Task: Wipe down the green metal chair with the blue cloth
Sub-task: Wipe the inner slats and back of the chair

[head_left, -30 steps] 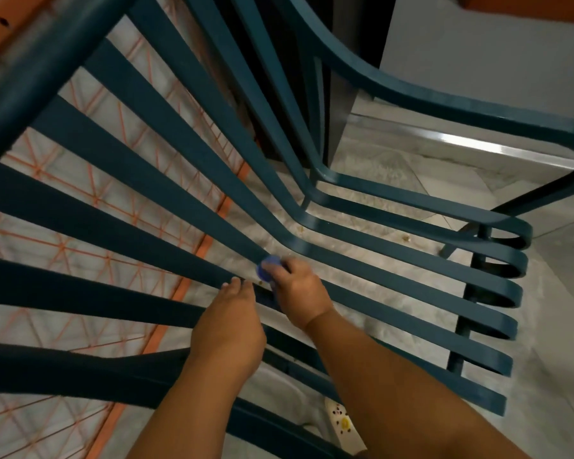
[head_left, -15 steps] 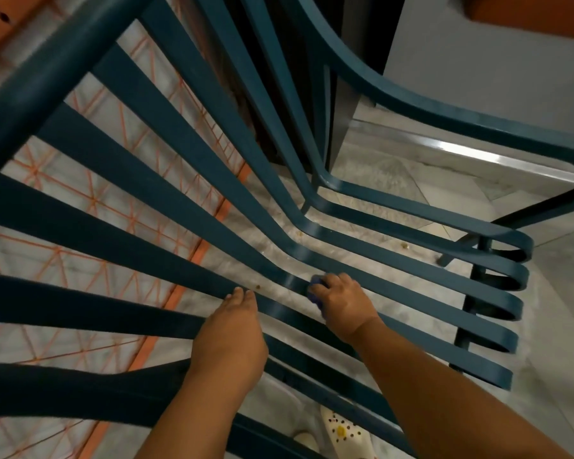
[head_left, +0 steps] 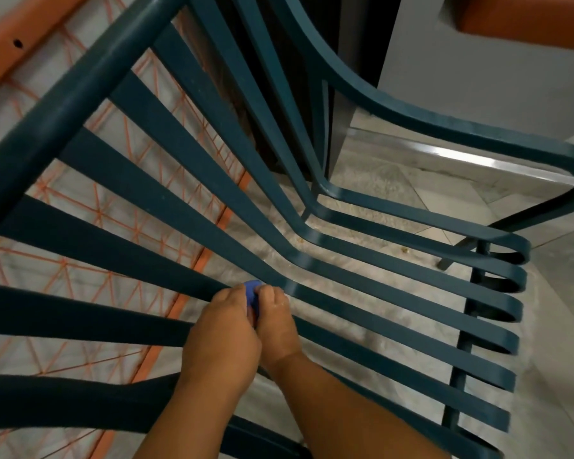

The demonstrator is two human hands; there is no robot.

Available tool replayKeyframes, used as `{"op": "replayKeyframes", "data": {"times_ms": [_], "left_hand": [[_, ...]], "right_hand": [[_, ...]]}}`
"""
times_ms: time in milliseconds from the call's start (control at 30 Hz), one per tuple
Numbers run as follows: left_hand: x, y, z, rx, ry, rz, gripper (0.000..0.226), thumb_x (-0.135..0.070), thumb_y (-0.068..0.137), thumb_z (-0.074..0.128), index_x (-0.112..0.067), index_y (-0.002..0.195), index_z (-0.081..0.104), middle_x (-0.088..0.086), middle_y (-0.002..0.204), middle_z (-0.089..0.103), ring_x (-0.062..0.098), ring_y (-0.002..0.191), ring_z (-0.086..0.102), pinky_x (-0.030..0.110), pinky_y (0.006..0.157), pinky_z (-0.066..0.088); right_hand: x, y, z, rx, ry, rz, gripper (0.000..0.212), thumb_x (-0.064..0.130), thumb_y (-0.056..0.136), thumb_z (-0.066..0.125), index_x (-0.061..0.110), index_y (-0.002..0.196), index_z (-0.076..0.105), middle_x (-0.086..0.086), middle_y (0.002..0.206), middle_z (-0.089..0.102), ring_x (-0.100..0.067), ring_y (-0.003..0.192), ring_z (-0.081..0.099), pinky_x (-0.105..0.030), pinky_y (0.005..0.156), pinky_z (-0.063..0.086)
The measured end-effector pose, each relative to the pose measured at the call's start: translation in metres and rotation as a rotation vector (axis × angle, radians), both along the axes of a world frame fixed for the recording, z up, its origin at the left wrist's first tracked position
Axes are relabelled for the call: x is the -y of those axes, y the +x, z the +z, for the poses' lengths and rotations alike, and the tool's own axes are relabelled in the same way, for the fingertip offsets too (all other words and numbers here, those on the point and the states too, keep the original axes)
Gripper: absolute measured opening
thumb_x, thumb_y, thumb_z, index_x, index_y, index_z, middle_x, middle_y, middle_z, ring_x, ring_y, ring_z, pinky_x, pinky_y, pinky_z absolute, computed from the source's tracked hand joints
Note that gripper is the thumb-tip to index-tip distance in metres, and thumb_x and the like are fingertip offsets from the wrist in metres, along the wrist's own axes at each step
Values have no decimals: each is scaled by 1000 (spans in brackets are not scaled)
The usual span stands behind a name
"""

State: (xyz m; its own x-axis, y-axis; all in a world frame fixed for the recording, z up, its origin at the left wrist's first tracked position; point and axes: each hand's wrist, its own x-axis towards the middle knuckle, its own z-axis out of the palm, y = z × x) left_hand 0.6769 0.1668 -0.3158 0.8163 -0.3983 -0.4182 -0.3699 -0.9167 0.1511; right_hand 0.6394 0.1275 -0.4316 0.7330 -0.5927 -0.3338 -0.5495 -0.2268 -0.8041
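Observation:
The green metal chair (head_left: pixel 395 279) fills the view from above, its flat slats running down the back and bending into the seat. At that bend, on a middle slat, both hands meet around the small blue cloth (head_left: pixel 252 293), of which only a strip shows between them. My right hand (head_left: pixel 277 323) grips the cloth from the right. My left hand (head_left: pixel 222 336) closes on it from the left with curled fingers. The fingertips of both hands are hidden.
Grey marbled floor (head_left: pixel 378 180) shows through the slats. A sheet with an orange grid pattern (head_left: pixel 120 180) lies behind the chair back at the left. A grey wall (head_left: pixel 478 61) and a shiny metal strip (head_left: pixel 461 157) are at the upper right.
My right hand slid the cloth out along the seat slat, then came back to the bend. My left hand moved right off its slat and joined the right hand on the cloth.

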Motion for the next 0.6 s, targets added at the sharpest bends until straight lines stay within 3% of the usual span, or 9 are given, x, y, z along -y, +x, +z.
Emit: {"op": "replayKeyframes", "data": {"times_ms": [133, 233, 367, 467, 533, 600], "left_hand": [[1, 0, -1, -32, 30, 8, 72, -6, 87, 55, -28, 148, 23, -4, 153, 27, 21, 132, 38, 36, 96, 44], [-1, 1, 0, -33, 20, -19, 73, -6, 87, 56, -26, 148, 22, -5, 154, 25, 20, 134, 37, 35, 99, 42], [-4, 4, 0, -49, 6, -34, 72, -6, 87, 54, -26, 149, 21, -6, 153, 28, 19, 131, 41, 33, 99, 43], [-3, 6, -1, -62, -8, -27, 74, -5, 87, 56, -27, 148, 21, -6, 152, 30, 19, 130, 43, 32, 98, 44], [-1, 7, -2, -57, -16, -27, 75, -6, 87, 56, -28, 148, 20, -6, 152, 31, 19, 129, 45, 32, 96, 46], [0, 7, -3, -60, -26, -25, 75, -7, 87, 57, -29, 148, 20, -6, 151, 32, 19, 128, 46, 33, 94, 48]], "right_hand": [[31, -24, -31, -472, -205, 419, 75, 13, 75, 76, 24, 137, 35, -12, 137, 39, -31, 121, 42, -43, 101, 44], [49, -33, -36, -570, -212, 452, 71, 13, 71, 79, 24, 130, 43, -11, 127, 45, -30, 108, 48, -39, 86, 51], [74, -59, -27, -432, -58, 141, 25, 27, 84, 66, 32, 104, 53, 1, 100, 58, -12, 68, 57, -20, 52, 47], [101, -85, -22, -293, -260, -206, 24, 33, 88, 60, 30, 111, 53, -1, 104, 58, -18, 85, 59, -29, 67, 52], [110, -90, -24, -338, -349, -375, 36, 29, 89, 61, 21, 123, 53, -10, 115, 55, -28, 101, 56, -40, 83, 53], [114, -79, -26, -285, -164, -577, 28, 25, 92, 58, 17, 119, 54, -10, 111, 55, -26, 97, 61, -34, 76, 56]]}}
